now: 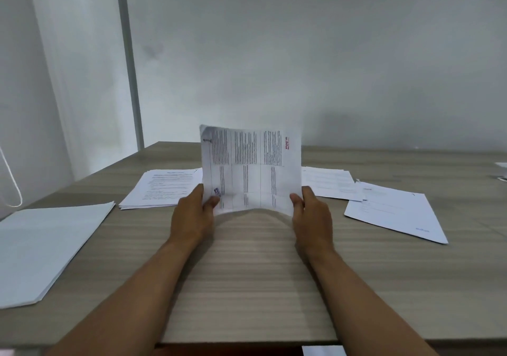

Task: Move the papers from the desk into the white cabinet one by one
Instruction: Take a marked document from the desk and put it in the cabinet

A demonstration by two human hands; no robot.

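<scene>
A: Hands?
B: Left hand point(193, 213) & right hand point(311, 213) each pinch a bottom corner of one printed sheet point(251, 167), held upright above the desk point(247, 273), lower edge bowed.
A: Legible?
B: No, text too blurred.
A: Other papers?
B: Stack point(164, 188) behind left, blank pile point(46, 246) far left cut off by the frame, loose sheets point(395, 213) right. Cabinet: can't tell.
</scene>
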